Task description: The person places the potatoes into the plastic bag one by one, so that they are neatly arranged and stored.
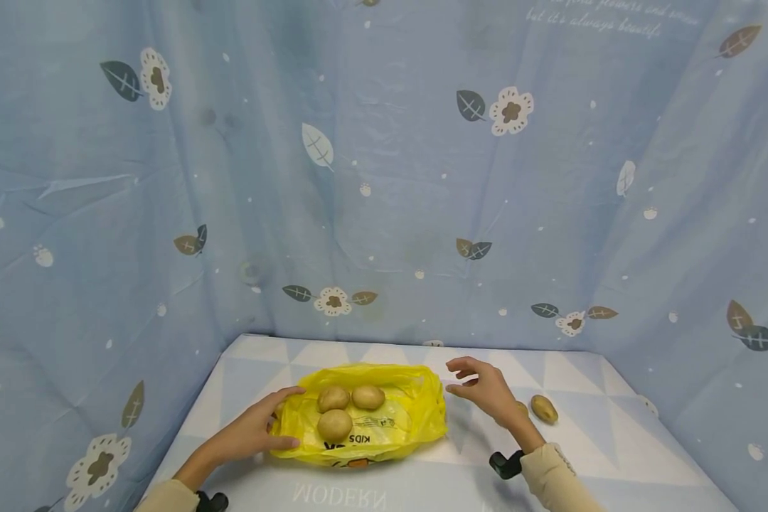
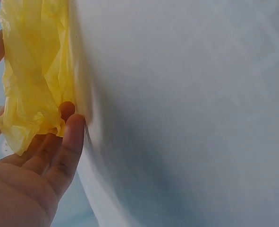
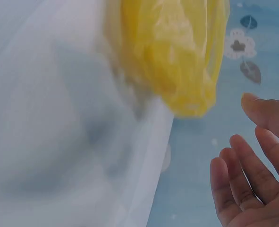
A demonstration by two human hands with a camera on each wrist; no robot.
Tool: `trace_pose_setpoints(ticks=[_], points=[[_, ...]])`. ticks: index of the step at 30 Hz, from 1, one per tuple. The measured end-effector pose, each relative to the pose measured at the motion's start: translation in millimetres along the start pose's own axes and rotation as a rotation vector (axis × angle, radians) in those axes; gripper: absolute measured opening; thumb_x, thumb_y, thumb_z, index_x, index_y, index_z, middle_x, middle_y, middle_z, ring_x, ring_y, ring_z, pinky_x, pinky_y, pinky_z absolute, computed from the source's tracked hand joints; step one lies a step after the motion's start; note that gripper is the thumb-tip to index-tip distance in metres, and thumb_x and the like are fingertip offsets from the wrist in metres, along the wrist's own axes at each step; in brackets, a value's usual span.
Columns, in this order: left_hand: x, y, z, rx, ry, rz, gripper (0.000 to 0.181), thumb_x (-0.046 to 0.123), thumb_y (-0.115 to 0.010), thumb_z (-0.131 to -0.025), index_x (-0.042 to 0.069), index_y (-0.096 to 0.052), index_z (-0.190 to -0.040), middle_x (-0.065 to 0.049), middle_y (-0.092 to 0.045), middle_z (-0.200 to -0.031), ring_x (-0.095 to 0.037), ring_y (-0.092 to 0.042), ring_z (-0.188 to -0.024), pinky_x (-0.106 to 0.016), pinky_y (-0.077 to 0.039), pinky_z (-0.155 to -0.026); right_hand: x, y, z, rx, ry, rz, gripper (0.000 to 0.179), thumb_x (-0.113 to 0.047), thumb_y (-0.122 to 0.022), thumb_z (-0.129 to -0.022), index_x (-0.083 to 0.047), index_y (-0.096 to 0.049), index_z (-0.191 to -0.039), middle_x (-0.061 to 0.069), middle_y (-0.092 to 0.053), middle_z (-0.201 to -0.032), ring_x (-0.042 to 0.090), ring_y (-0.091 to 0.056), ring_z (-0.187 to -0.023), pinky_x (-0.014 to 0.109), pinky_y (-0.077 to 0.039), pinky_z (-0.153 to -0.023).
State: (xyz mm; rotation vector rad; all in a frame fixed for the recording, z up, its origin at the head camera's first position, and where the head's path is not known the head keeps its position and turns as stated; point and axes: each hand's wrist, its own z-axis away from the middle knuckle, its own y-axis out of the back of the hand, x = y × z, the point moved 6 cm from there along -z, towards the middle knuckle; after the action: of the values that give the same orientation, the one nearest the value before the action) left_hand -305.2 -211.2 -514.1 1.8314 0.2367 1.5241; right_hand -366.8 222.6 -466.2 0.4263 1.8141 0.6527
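Observation:
A yellow plastic bag [image 1: 416, 419] lies on the table with its mouth gaping upward. Inside it, three potatoes [image 1: 335, 424] show plainly, and part of another potato [image 1: 278, 409] peeks out beside the left fingers. My left hand [image 1: 249, 429] holds the bag's left end, fingers at the far rim and thumb at the near side; in the left wrist view its fingers [image 2: 72, 142] curl about the crumpled end. My right hand [image 1: 486, 391] hovers off the bag's right end, fingers loosely bent and apart from it, holding nothing.
Right of my right forearm lies a loose potato [image 1: 544, 409], with another potato [image 1: 523, 407] partly hidden behind the wrist. A white and pale blue patterned cloth [image 1: 589, 455] covers the table. Blue printed curtains [image 1: 390, 213] stand behind and at both sides.

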Motion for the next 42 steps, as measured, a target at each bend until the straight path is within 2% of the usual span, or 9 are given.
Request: trace_pose_setpoints(ticks=[6, 13, 19, 22, 25, 30, 36, 42], points=[[-1.3, -0.1, 0.8, -0.006, 0.015, 0.01, 0.087, 0.035, -0.087, -0.083, 0.013, -0.042, -0.155, -0.02, -0.04, -0.158, -0.04, -0.044, -0.136, -0.047, -0.05, -0.09, 20, 26, 15.4, 0.042, -0.032, 0.069, 0.043, -0.017, -0.089, -0.082, -0.016, -0.072, -0.122, 0.004, -0.072, -0.118, 0.027, -0.068, -0.106, 0.031, -0.059, -0.086], [-0.5, 0.7, 1.8, 0.0, 0.024, 0.007, 0.087, 0.036, -0.088, -0.083, 0.014, -0.043, -0.154, -0.02, -0.04, -0.158, -0.042, -0.041, -0.139, -0.054, -0.049, -0.096, 50, 51, 32.0, 0.07, -0.108, 0.122, 0.044, -0.02, -0.087, -0.085, -0.011, -0.071, -0.125, 0.006, -0.072, -0.12, 0.027, -0.066, -0.108, 0.037, -0.059, -0.087], [0.0, 0.6, 0.8, -0.002, 0.011, 0.007, 0.086, 0.035, -0.087, -0.084, 0.014, -0.042, -0.154, -0.02, -0.041, -0.158, -0.043, -0.04, -0.14, -0.057, -0.048, -0.098, 68, 68, 45.9, 0.083, -0.138, 0.114, 0.041, -0.02, -0.086, -0.086, -0.016, -0.072, -0.124, 0.006, -0.072, -0.122, 0.027, -0.066, -0.111, 0.031, -0.057, -0.087], [-0.1, 0.5, 0.9, -0.001, 0.012, 0.014, 0.086, 0.035, -0.087, -0.084, 0.014, -0.042, -0.154, -0.02, -0.04, -0.158, -0.045, -0.039, -0.141, -0.062, -0.046, -0.102, 74, 72, 50.8, 0.072, -0.164, 0.114, 0.042, -0.023, -0.086, -0.086, -0.016, -0.072, -0.125, 0.008, -0.072, -0.124, 0.029, -0.066, -0.112, 0.032, -0.057, -0.087], [-0.4, 0.1, 1.0, 0.002, 0.014, 0.02, 0.086, 0.035, -0.087, -0.084, 0.014, -0.042, -0.154, -0.02, -0.04, -0.158, -0.046, -0.036, -0.143, -0.067, -0.04, -0.107, 78, 73, 55.4, 0.054, -0.172, 0.137, 0.045, -0.025, -0.086, -0.085, -0.011, -0.072, -0.126, 0.013, -0.071, -0.124, 0.031, -0.068, -0.107, 0.039, -0.058, -0.086], [0.0, -0.1, 0.7, 0.002, 0.009, 0.019, 0.086, 0.035, -0.087, -0.084, 0.015, -0.042, -0.154, -0.019, -0.04, -0.158, -0.047, -0.035, -0.144, -0.069, -0.037, -0.108, 87, 74, 61.1, 0.045, -0.174, 0.237, 0.049, -0.024, -0.088, -0.083, -0.007, -0.071, -0.126, 0.016, -0.073, -0.119, 0.029, -0.071, -0.097, 0.047, -0.058, -0.084], [0.3, -0.2, 0.9, -0.002, 0.002, 0.014, 0.086, 0.035, -0.087, -0.084, 0.014, -0.042, -0.155, -0.02, -0.04, -0.158, -0.047, -0.036, -0.143, -0.067, -0.04, -0.106, 97, 71, 65.7, 0.043, -0.196, 0.277, 0.053, -0.024, -0.091, -0.078, -0.008, -0.072, -0.125, 0.012, -0.072, -0.122, 0.028, -0.068, -0.104, 0.047, -0.056, -0.089], [-0.5, -0.3, 0.1, -0.001, 0.01, 0.014, 0.086, 0.035, -0.087, -0.084, 0.015, -0.042, -0.155, -0.019, -0.04, -0.158, -0.046, -0.035, -0.144, -0.068, -0.037, -0.109, 98, 68, 67.0, 0.048, -0.202, 0.271, 0.053, -0.021, -0.092, -0.076, -0.008, -0.072, -0.124, 0.013, -0.071, -0.122, 0.026, -0.067, -0.102, 0.043, -0.056, -0.085]])
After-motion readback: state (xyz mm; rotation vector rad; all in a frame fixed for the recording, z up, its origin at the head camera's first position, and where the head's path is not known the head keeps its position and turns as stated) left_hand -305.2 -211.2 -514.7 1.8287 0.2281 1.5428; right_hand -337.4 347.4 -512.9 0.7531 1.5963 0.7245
